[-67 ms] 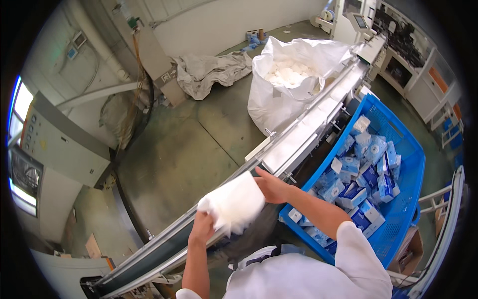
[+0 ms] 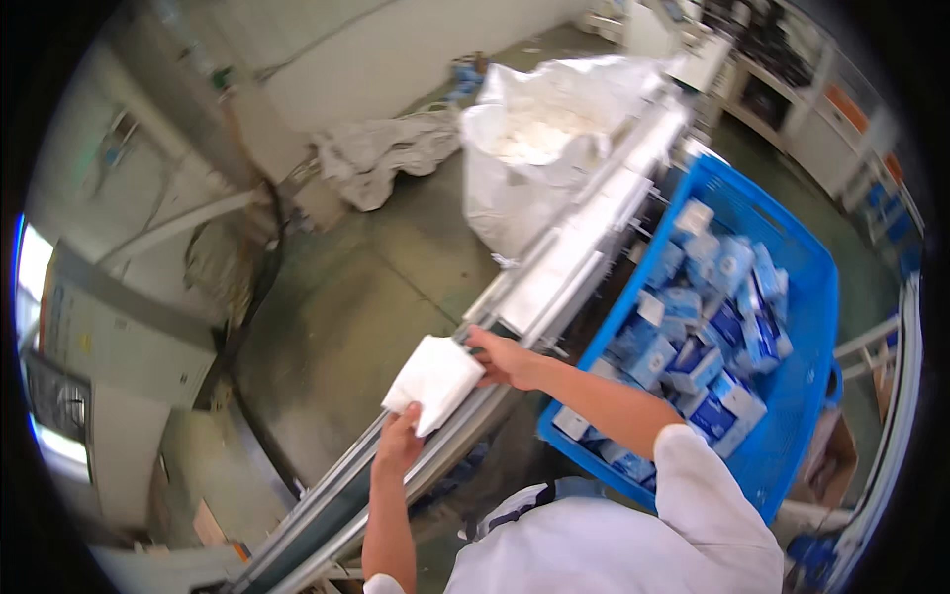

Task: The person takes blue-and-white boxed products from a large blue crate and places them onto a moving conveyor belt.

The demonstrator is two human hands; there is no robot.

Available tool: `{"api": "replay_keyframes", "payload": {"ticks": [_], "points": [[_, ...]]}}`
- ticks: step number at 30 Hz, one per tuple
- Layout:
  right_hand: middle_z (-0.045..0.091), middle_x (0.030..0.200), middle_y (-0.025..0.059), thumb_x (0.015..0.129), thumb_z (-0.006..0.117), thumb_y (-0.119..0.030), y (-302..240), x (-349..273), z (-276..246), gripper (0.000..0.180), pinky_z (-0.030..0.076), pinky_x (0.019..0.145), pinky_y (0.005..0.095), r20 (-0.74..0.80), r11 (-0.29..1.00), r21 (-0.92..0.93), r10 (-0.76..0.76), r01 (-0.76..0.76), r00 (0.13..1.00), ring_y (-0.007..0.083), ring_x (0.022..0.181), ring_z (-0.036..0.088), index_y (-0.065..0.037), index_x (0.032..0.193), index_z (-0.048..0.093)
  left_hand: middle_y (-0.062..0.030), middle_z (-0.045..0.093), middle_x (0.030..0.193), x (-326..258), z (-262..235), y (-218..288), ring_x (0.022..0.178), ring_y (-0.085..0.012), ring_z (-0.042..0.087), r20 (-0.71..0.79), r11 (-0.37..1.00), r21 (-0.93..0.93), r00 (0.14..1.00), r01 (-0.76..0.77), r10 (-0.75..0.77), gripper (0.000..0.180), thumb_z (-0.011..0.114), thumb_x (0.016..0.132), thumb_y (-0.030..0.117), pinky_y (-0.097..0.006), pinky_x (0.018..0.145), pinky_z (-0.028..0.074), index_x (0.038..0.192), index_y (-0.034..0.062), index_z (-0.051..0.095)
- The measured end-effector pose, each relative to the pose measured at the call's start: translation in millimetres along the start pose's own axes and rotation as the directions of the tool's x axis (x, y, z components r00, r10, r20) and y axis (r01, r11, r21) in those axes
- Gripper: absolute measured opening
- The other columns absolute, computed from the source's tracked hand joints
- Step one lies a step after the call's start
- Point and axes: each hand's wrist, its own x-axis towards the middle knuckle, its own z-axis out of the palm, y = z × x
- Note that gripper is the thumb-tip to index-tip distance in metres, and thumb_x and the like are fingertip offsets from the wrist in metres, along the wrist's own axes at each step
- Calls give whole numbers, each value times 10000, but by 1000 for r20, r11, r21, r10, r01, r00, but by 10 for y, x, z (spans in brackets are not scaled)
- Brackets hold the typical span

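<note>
A white stack of folded tissues (image 2: 435,380) is over the conveyor (image 2: 341,495), between my two hands. My left hand (image 2: 400,440) grips its near left corner, with the thumb on top. At its right end, my right hand (image 2: 503,358) is closed against the edge, with the fingers partly hidden. I cannot tell whether the stack touches the belt. More white tissue (image 2: 542,297) lies in a row on the conveyor beyond my right hand.
To the right stands a blue plastic crate (image 2: 792,436) heaped with blue and white tissue packs (image 2: 683,307). A big white sack (image 2: 495,193) of white pieces stands beyond the conveyor. Machines (image 2: 772,89) stand at the far right, a grey control cabinet (image 2: 124,317) at the left.
The tissue stack has gone from tilted and blurred to flatter and neater, with its loose lower edge no longer hanging. The whole view has shifted slightly with my head.
</note>
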Motion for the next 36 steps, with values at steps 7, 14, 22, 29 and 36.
{"api": "replay_keyframes", "payload": {"ticks": [7, 14, 22, 29, 36], "points": [[640, 1028, 87, 941, 566, -277, 29, -1249, -873, 432, 514, 769, 275, 110, 850, -305, -415, 428, 903, 143, 889, 620, 12, 1257, 510, -96, 609, 1202, 214, -57, -320, 1094, -260, 585, 152, 965, -79, 960, 250, -237, 514, 655, 848, 264, -392, 967, 457, 1280, 37, 493], [674, 965, 132, 839, 646, -284, 907, -2284, -3017, 453, 519, 697, 288, -836, 877, -365, -457, 313, 304, 182, 833, 649, 10, 1176, 573, -67, 595, 1122, 416, -524, -444, 1007, -224, 587, -139, 885, 265, 923, 383, -358, 438, 612, 898, 388, -353, 869, 477, 1167, 48, 558], [506, 1281, 268, 713, 713, -397, 1981, -1526, -3769, 1059, 398, 1015, 440, -966, 882, 257, 218, -396, -142, 405, 1186, 504, 6, 1471, 93, -144, 591, 1143, -627, 327, 70, 1019, -263, 595, -72, 933, 351, 991, -82, 114, 305, 572, 948, 166, -371, 874, 516, 1199, 4, 510], [628, 1108, 257, 593, 761, -261, 1663, -2150, -3357, 662, 489, 826, 372, -984, 995, -42, -58, 95, 169, 348, 999, 626, 104, 1121, 596, -104, 617, 1052, -900, 1290, 271, 943, -214, 617, 288, 913, 295, 937, -284, 198, 312, 601, 907, 182, -346, 825, 510, 1147, -10, 547], [537, 1123, 113, 579, 721, -71, 952, -2746, -458, 565, 396, 976, 487, 165, -218, -957, -952, -192, 260, 325, 1078, 503, -122, 1132, 616, -194, 415, 1355, -1062, 2105, 235, 1182, -317, 503, 602, 951, -48, 769, 306, -217, 678, 627, 904, 301, -455, 947, 466, 1415, 56, 255]]}}
